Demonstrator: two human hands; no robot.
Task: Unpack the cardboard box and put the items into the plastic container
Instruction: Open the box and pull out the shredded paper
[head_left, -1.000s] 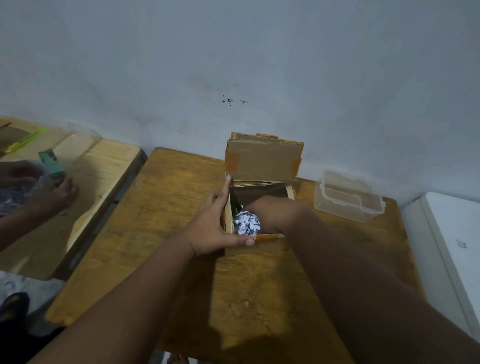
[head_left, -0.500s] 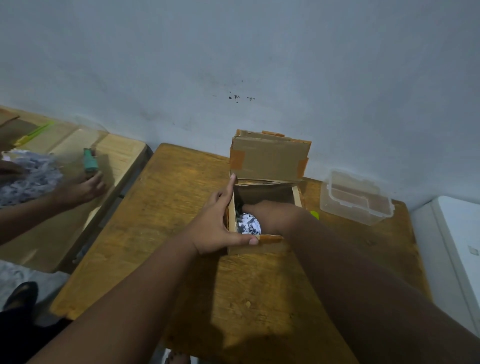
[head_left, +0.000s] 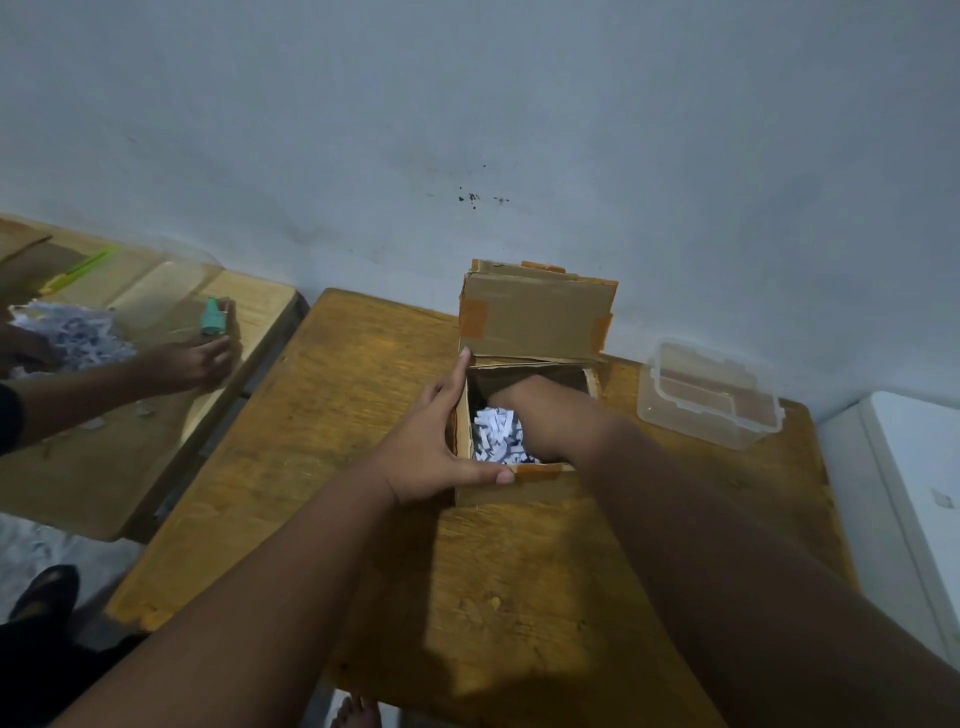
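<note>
An open cardboard box (head_left: 535, 319) stands at the back of the wooden table (head_left: 353, 415), its lid flap upright against the wall. White shredded paper (head_left: 496, 434) fills the inside. My left hand (head_left: 431, 447) holds the box's near-left corner, thumb on the front rim and fingers along the left wall. My right hand (head_left: 543, 410) reaches down into the box, with its fingers hidden inside. A clear plastic container (head_left: 691, 423) without a lid sits to the right of the box, apart from it.
On a second table (head_left: 156, 431) to the left, another person's hand (head_left: 192, 361) lies near a small green item (head_left: 212, 317) and a pile of shredded paper (head_left: 72, 332). A white cabinet (head_left: 914, 493) stands at the right. The wall is close behind.
My right hand has gone deeper toward the back of the box. The left hand keeps its hold. The other person's hand has let go of the green item.
</note>
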